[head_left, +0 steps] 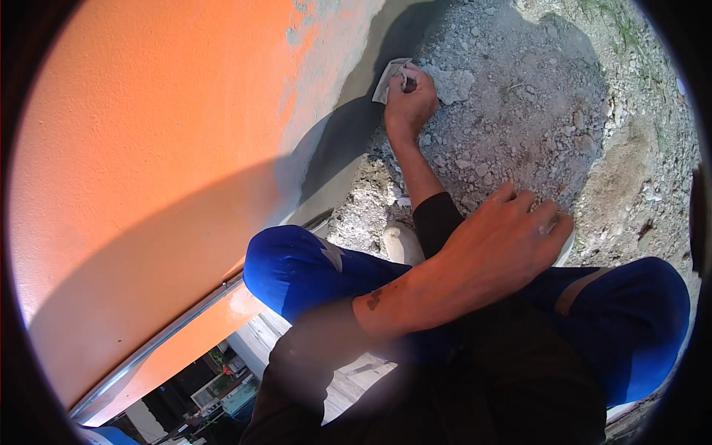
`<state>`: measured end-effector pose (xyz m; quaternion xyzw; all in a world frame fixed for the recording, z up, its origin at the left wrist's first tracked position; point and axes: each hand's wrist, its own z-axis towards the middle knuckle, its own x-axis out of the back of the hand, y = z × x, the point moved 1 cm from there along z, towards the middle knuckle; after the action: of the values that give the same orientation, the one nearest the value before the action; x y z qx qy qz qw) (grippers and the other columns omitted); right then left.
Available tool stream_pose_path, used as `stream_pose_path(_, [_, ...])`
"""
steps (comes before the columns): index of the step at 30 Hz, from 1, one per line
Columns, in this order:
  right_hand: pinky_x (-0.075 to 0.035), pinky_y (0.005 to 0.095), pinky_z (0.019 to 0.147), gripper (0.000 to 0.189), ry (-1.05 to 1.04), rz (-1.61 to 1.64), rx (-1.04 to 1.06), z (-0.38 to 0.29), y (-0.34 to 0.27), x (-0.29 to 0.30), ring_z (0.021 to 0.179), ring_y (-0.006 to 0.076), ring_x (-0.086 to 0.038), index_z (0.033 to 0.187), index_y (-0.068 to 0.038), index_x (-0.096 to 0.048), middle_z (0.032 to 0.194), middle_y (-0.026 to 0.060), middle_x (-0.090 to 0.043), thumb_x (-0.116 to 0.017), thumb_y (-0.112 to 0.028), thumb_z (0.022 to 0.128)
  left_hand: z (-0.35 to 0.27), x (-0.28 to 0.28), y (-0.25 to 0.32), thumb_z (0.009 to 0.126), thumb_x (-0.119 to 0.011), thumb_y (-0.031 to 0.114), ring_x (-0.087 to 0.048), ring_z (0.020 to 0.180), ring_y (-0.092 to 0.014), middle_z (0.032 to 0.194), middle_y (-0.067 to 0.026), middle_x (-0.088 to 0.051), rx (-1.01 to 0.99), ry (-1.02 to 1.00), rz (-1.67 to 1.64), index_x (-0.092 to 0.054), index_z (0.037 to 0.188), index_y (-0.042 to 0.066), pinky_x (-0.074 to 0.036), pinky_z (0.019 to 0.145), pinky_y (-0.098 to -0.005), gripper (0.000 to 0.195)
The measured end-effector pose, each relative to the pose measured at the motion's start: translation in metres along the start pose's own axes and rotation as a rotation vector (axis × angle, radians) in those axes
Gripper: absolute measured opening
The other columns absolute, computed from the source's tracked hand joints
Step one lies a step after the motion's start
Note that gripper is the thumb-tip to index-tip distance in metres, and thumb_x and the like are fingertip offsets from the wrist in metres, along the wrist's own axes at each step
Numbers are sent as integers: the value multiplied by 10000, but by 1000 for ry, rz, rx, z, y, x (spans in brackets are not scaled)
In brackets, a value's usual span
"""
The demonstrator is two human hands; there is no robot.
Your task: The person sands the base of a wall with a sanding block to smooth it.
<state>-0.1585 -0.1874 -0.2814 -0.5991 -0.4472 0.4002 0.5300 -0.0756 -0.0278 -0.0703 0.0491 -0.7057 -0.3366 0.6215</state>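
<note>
My right hand (413,103) reaches out past my knees and pinches a folded pale sheet (385,83) between thumb and fingers. Whether the sheet is sandpaper or cloth, I cannot tell. It lies against the bare grey strip (339,150) at the foot of an orange painted wall (150,122). Crossing above the right forearm, my left hand (500,236) is back upward with loosely bent, slightly parted fingers. No object shows in it, though its palm is hidden.
Rubble and gravel (512,111) cover the shaded ground along the wall. A pale shoe toe (401,243) shows between my blue-trousered knees (317,267). A metal edge strip (161,339) borders the wall at lower left, with assorted items (228,389) beyond it.
</note>
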Motion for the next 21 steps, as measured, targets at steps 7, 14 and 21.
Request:
stream_pose_path(7, [-576, 440, 804, 188, -49, -46, 68, -65, 20, -4, 913, 372, -726, 999, -6, -744, 1037, 167, -721, -783, -8, 815, -1, 6, -2, 812, -764, 134, -686, 980, -288, 1042, -111, -676, 25, -20, 9, -675, 1254, -2, -523, 875, -418, 471])
stream_pose_path(14, [-543, 433, 730, 117, -35, -59, -17, -16, 8, 6, 790, 328, -686, 964, -29, -747, 935, 157, -670, -771, -36, 850, -2, 0, 5, 825, -737, 109, -695, 961, -281, 1026, -112, -689, 18, 2, -18, -685, 1238, -7, -528, 877, -417, 433])
stream_pose_path(21, [-532, 439, 717, 96, -109, -49, 3, -57, 19, 3, 776, 327, -674, 930, -26, -736, 910, 147, -665, -771, -31, 840, -1, 3, 7, 848, -723, 113, -695, 954, -274, 1034, -113, -698, 9, -4, 7, -683, 1228, -14, -529, 872, -409, 403])
